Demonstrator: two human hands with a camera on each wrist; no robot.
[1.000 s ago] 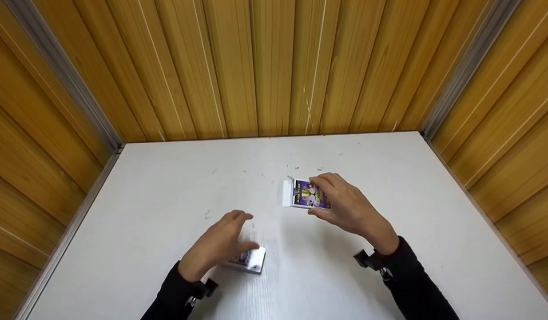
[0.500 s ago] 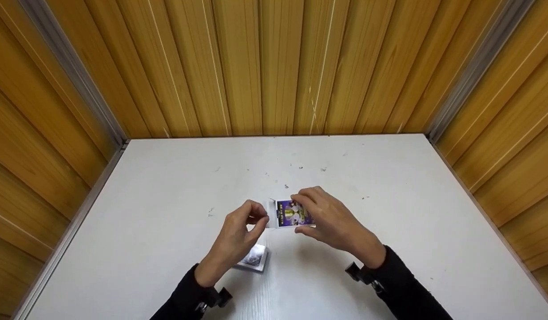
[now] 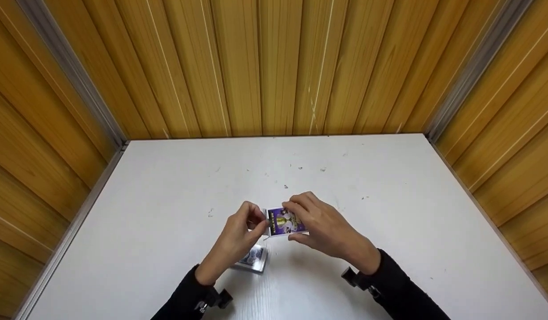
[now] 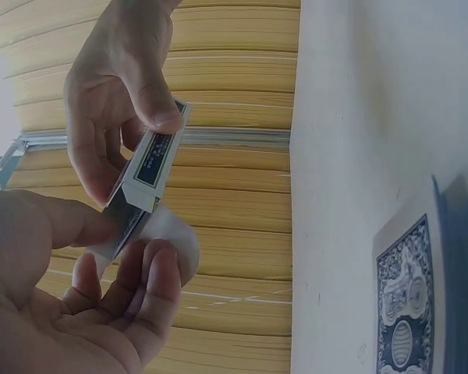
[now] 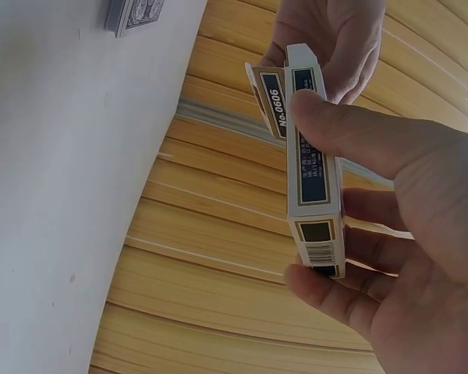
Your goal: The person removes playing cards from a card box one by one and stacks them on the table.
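Box point(image 3: 283, 222) hovers well apart from table's far edge point(image 3: 274, 138).

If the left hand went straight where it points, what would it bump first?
Probably the flat purple-and-white cardboard box the right hand grips, seemingly touching the left hand, though depth is unclear.
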